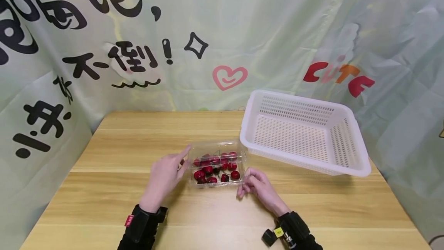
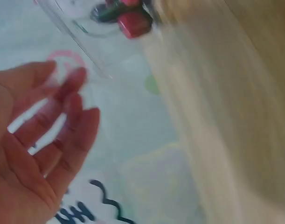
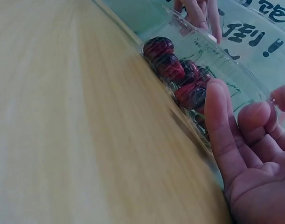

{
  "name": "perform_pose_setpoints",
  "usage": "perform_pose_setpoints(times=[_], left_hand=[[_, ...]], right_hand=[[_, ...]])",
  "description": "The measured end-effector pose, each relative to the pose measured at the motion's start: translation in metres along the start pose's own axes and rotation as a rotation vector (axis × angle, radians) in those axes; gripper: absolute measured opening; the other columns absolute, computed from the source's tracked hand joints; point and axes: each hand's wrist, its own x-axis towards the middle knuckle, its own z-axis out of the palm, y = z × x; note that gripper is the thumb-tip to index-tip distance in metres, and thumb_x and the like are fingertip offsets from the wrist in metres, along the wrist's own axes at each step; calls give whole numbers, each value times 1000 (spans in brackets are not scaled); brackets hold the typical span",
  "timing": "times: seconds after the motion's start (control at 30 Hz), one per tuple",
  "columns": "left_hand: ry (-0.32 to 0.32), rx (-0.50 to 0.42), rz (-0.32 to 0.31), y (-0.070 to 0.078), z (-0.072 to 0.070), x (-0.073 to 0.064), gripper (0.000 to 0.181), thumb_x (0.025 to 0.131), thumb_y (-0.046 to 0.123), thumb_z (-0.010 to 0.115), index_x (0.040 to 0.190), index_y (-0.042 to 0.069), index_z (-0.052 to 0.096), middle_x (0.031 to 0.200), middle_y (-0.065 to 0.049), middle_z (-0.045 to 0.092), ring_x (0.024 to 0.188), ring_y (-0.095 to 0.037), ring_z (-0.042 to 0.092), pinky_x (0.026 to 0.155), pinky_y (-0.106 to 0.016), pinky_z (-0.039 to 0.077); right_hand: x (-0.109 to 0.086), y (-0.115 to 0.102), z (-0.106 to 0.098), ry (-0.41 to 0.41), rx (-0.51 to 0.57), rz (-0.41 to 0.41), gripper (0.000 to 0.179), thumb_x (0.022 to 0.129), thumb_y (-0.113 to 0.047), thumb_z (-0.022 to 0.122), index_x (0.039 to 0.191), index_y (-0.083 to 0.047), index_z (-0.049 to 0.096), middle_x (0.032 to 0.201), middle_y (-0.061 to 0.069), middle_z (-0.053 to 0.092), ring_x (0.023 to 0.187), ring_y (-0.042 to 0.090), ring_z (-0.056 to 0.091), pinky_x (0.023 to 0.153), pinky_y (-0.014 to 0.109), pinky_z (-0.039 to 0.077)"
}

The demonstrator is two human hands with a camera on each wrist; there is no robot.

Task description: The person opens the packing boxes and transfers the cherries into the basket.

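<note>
A clear plastic clamshell box [image 1: 216, 184] of dark red cherries [image 1: 207, 170] sits on the table, its transparent lid over the fruit. My left hand [image 1: 166, 178] is at the box's left side, index finger reaching to the back corner. In the left wrist view that hand [image 2: 44, 126] shows relaxed, spread fingers just off the plastic edge, holding nothing. At the right end, my right hand [image 1: 259, 189] has its fingers bent, and the fingertips pinch the box's corner. The right wrist view shows a fingertip [image 3: 282, 98] right at the rim, with the cherries [image 3: 170, 67] beyond.
A white perforated plastic basket [image 1: 301, 161] stands at the back right, close to the box's back right corner. The wooden table [image 1: 132, 134] ends at a printed cloth backdrop [image 1: 270, 30] hung behind and on both sides.
</note>
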Motion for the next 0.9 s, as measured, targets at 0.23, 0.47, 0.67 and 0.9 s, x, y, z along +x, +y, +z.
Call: perform_pose_setpoints(times=[0.23,0.47,0.67,0.9], left_hand=[[107,-406,-32,-29,17,1,38,86,6,77,124,11,71,98,-11,63,81,-25,64,62,-20,56],[-56,-874,-136,-39,27,2,43,96,2,61,139,5,56,146,-26,48,130,-49,52,94,-44,59],[-285,-1143,-186,-47,30,-1,65,104,15,53,160,11,21,156,-28,37,134,-52,48,105,-48,51],[-457,-1286,-264,-55,35,-6,71,108,26,44,163,23,-1,156,-23,39,138,-47,46,117,-55,34]], right_hand=[[0,1,0,-23,-39,16,18,101,-6,41,85,-9,49,76,-2,67,75,11,71,72,24,59],[0,1,0,-37,-42,-5,20,100,-5,42,81,-3,47,76,-3,66,76,10,71,73,23,59],[0,1,0,-82,-4,-39,27,99,-3,42,83,19,38,80,-4,72,76,9,71,71,22,59],[-1,1,0,-118,50,-60,26,97,1,44,82,21,47,79,-2,74,77,11,73,74,26,62]])
